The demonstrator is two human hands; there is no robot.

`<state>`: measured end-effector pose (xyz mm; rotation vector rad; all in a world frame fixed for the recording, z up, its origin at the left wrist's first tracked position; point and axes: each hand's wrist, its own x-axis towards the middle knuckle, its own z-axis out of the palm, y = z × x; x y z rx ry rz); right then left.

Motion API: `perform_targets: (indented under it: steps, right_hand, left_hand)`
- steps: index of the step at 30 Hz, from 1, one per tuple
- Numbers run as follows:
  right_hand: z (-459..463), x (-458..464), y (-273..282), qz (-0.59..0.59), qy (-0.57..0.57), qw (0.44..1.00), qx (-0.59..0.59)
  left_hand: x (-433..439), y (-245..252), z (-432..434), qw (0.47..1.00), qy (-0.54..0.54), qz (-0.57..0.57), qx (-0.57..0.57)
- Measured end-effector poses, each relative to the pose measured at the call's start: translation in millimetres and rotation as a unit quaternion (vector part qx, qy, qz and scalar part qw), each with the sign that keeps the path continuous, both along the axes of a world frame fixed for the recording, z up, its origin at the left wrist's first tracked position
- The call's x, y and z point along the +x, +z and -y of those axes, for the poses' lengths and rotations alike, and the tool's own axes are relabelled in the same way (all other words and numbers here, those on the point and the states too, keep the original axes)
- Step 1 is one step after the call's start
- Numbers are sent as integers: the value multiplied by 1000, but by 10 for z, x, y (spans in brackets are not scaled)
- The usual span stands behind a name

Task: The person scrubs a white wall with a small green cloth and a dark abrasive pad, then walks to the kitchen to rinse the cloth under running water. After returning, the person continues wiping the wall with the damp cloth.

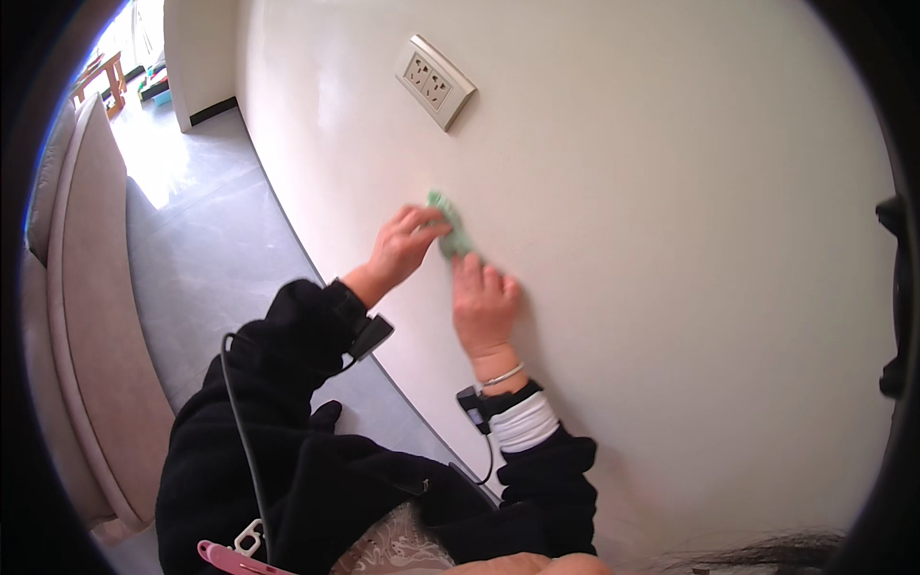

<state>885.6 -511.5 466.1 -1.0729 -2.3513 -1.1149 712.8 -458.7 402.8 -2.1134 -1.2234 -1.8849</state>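
Note:
A crumpled light green cloth (pixel 454 233) lies between my two hands, close against the off-white wall (pixel 647 251). My left hand (pixel 406 241) pinches its upper left side between thumb and fingers. My right hand (pixel 487 298), just below and to the right, has its fingertips on the cloth's lower end, with a thin bracelet at the wrist. Slight blur covers the cloth, so its folds are hard to make out. Above both hands, a double wall socket (pixel 435 83) is fixed to the wall.
On the left stands a padded sofa (pixel 108 309) in a pinkish beige. Grey floor tiles (pixel 208 251) run between it and the wall. A wooden piece of furniture (pixel 113 83) stands at the far upper left. A cable (pixel 248 445) hangs along my left sleeve.

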Motion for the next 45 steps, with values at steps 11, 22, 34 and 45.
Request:
perform_targets:
  steps: [11, 22, 34, 45]
  right_hand:
    - [12, 327, -571, -69, -13, 997, 16]
    - [-87, -10, -32, -259, 34, 961, 85]
    - [-1074, -1374, -885, -174, -9, 985, -14]
    - [-2000, -3249, 108, -163, 11, 986, 23]
  left_hand:
    - [191, -163, -150, 995, -38, -58, 66]
    - [130, 579, -338, 973, 3, -106, 205]
    - [-1524, -492, -1340, 968, -29, -212, 131]
    - [-3418, 325, -2380, 973, -50, -177, 141]
